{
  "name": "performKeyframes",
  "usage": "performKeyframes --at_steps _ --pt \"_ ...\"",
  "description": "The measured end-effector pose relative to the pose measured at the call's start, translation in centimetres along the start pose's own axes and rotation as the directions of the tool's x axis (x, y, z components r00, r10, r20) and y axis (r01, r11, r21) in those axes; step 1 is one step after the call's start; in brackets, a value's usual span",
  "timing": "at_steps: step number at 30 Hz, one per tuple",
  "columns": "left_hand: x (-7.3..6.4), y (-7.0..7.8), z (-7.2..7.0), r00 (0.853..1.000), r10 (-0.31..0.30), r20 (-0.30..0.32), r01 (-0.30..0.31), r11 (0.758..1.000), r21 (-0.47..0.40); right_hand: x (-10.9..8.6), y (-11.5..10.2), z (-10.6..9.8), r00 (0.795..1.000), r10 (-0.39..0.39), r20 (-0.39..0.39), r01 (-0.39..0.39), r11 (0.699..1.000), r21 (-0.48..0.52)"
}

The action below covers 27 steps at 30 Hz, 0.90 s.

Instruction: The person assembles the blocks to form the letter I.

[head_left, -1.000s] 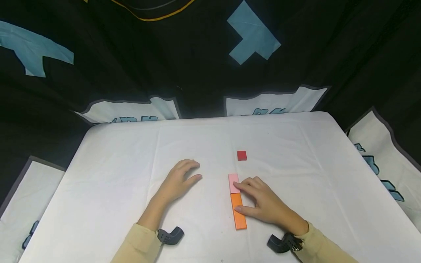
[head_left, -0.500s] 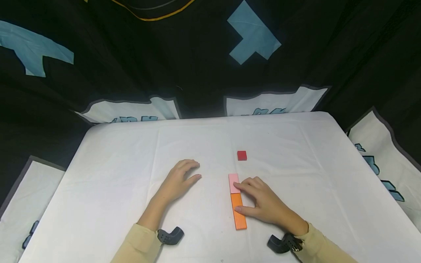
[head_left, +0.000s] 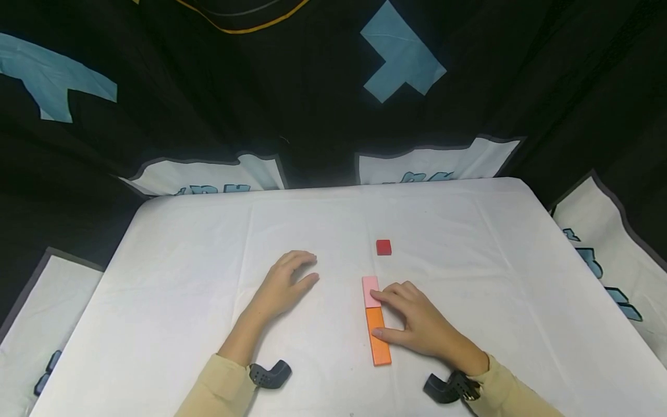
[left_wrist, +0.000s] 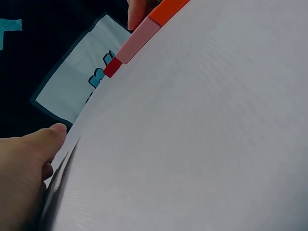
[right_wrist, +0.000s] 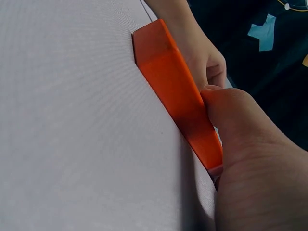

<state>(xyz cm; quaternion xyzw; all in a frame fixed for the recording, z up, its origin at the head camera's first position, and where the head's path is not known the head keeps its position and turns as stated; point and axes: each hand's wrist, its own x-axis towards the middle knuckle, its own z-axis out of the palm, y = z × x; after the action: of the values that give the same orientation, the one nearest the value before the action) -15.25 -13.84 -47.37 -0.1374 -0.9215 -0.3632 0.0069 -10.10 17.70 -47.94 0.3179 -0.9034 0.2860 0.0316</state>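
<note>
In the head view an orange rectangular block [head_left: 378,341] and a shorter pink block [head_left: 371,284] lie end to end on the white cloth. My right hand [head_left: 419,321] reaches over them from the right. Its thumb rests on the top of the orange block, and a forefinger touches the pink one; the right wrist view shows the thumb [right_wrist: 231,108] at the orange block's upper edge. Farther back sits a small red cube [head_left: 383,248], apart from the pair. My left hand [head_left: 281,286] stays left of the blocks, fingers loosely bent, holding nothing.
A white cloth [head_left: 182,289] covers the table, with faint creases. Black drapery [head_left: 312,104] with pale blue shapes hangs behind it. Each wrist wears a dark curved camera mount, one of them the left mount [head_left: 271,375].
</note>
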Motion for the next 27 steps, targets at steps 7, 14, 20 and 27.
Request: performKeyframes --at_steps 7,14,20,27 --pt "1.4 0.2 0.3 1.0 0.026 -0.01 -0.027 0.999 -0.034 0.0 0.0 -0.1 1.0 0.002 -0.002 -0.002 1.0 0.003" --pt "3.8 1.2 0.9 0.996 0.091 0.011 -0.091 0.995 -0.042 -0.1 0.0 0.0 1.0 0.009 0.003 -0.009 1.0 0.006" --pt "5.9 2.4 1.3 0.994 0.095 0.056 -0.094 0.995 -0.023 -0.1 0.1 -0.1 1.0 -0.003 -0.005 0.003 1.0 0.008" --pt "8.2 3.0 2.3 0.988 0.108 0.114 -0.105 0.994 -0.036 -0.1 0.3 0.0 1.0 -0.013 -0.005 0.013 1.0 0.01"
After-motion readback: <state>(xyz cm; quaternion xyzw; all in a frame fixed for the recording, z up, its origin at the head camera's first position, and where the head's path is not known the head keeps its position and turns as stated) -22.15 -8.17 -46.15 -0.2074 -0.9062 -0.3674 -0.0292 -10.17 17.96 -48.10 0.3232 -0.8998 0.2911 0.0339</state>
